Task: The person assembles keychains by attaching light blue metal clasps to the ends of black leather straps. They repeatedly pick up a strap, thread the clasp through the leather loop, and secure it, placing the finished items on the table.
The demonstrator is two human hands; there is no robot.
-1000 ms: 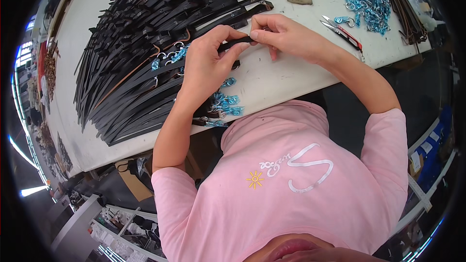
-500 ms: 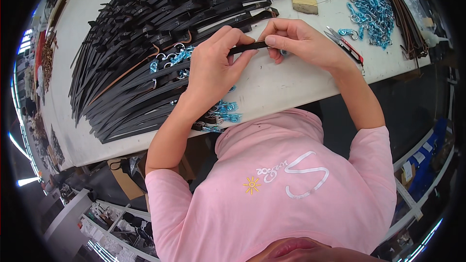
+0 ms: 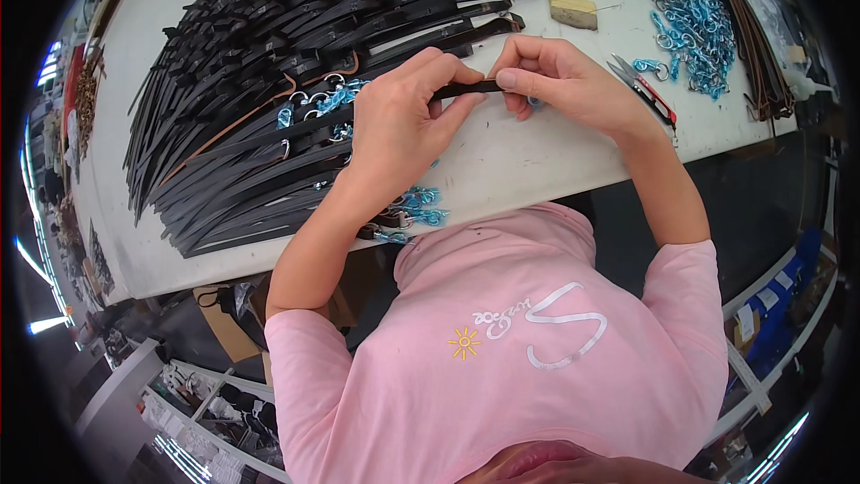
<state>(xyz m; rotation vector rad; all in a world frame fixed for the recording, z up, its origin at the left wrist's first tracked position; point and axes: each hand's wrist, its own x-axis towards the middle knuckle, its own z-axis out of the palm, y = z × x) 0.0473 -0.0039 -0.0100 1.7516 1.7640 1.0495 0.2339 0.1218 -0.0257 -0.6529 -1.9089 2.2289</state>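
Between my two hands runs a dark strap (image 3: 468,88), held above the white table. My left hand (image 3: 400,116) is closed on it, thumb and fingers pinching it from both sides. The fingertips of my right hand (image 3: 563,88) pinch the strap's end; whether they also hold something finer cannot be made out. A bit of blue shows just beneath the right fingers. Beside my left wrist lie metal rings and blue-wrapped clasps (image 3: 336,99) on the black straps. More blue-wrapped clasps (image 3: 421,206) lie by the left forearm at the table's near edge.
A big pile of black straps (image 3: 296,22) covers the table's left side. Beyond my right hand lie a tan block (image 3: 573,11) with a needle-like pin and red-handled snips (image 3: 647,94). Blue-wrapped metal clasps (image 3: 694,18) are heaped far right, beside brown straps (image 3: 760,63).
Both hands have shifted very slightly to the right, with the strap still between them. The view has tilted a little; the things on the table appear otherwise unchanged.
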